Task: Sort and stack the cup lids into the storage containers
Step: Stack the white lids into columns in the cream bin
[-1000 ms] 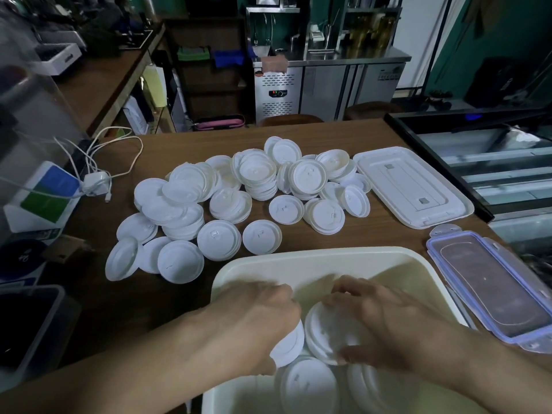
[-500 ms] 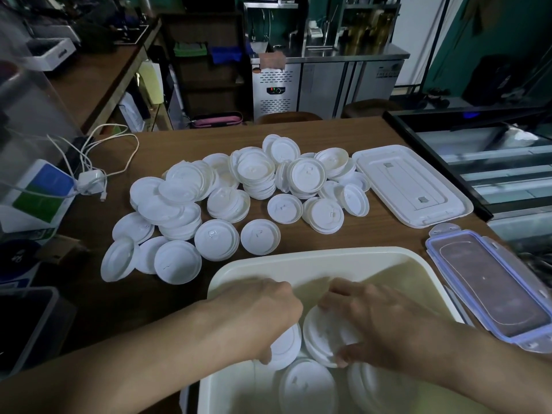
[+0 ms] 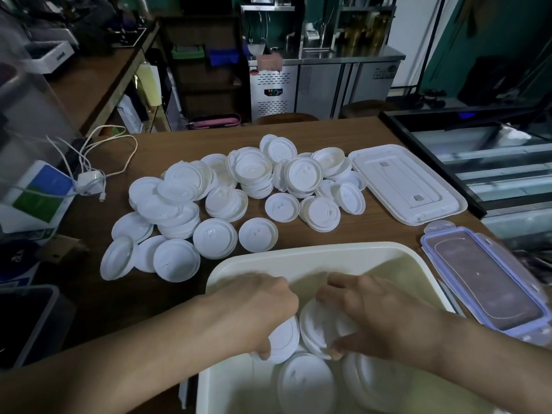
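Now both hands down inside cream bin (image 3: 298,252). Left hand (image 3: 257,312) curled over tilted lid (image 3: 285,339), thumb at its lower edge. Right hand (image 3: 385,318) bent round short stack (image 3: 316,327) just beside it, thumb tip on stack's near rim. More lids (image 3: 304,383) lie flat on bin floor, nearer the person. All white, round, thin plastic, raised rim, small sip tab near centre. Loose pile (image 3: 233,189) on table (image 3: 298,130) beyond bin: some nested, some upside down, some on edge.
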